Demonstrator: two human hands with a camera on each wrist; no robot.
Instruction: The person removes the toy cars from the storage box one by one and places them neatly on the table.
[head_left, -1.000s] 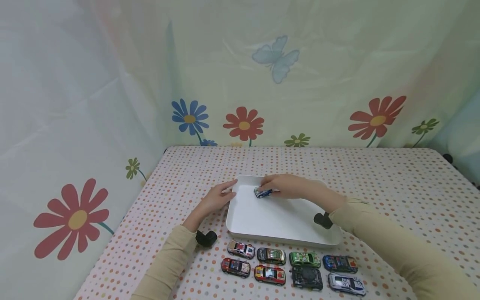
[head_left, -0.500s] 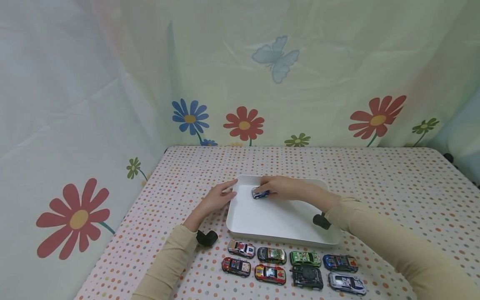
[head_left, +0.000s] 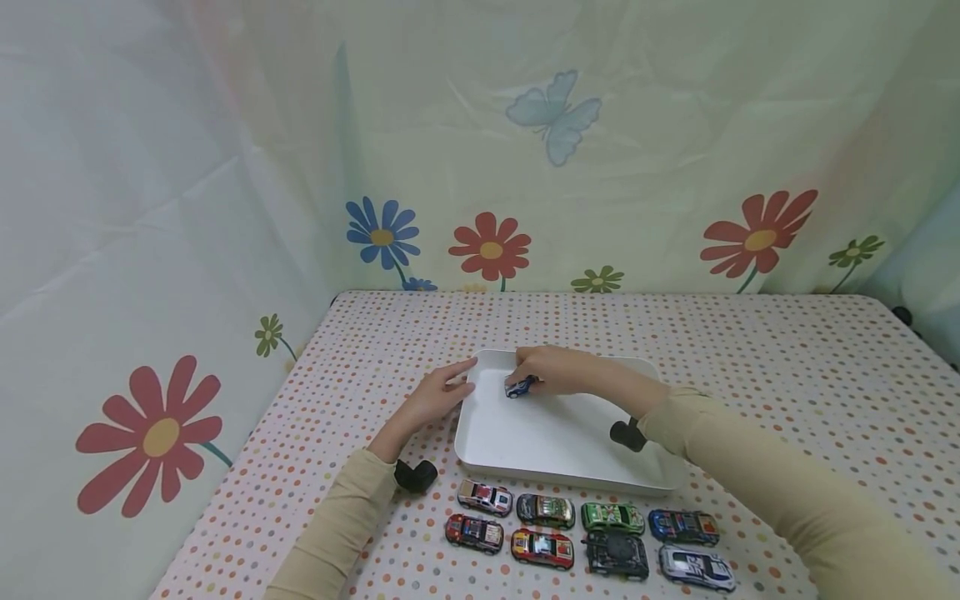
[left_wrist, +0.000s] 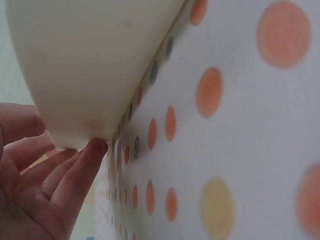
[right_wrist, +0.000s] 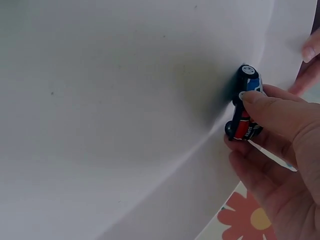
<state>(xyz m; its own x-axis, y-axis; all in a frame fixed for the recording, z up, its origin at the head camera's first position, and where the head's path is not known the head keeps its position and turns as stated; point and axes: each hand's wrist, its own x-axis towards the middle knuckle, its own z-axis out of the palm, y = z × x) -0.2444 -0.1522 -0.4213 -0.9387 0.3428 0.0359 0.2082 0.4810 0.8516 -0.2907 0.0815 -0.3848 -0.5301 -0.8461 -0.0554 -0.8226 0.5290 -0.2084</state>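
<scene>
In the head view a white rectangular tray (head_left: 555,437) lies on the table. My right hand (head_left: 558,371) reaches into its far left part and grips a small toy car (head_left: 519,387) by its sides. The right wrist view shows that car (right_wrist: 245,107) in blue and red with black wheels, thumb on one side, close to the tray's wall. My left hand (head_left: 435,393) rests at the tray's left rim near the far corner. In the left wrist view its fingers (left_wrist: 82,172) reach along the outside, fairly straight, with fingertips at the wall.
In front of the tray several toy cars stand in two rows, among them a green car (head_left: 612,517), a red and yellow car (head_left: 542,548) and a silver car (head_left: 697,567). A dotted cloth (head_left: 787,375) covers the table; a flowered curtain (head_left: 637,150) hangs behind.
My right hand has shifted the toy car slightly left inside the tray, and the fingers have turned a little over it. The left hand keeps its place at the rim.
</scene>
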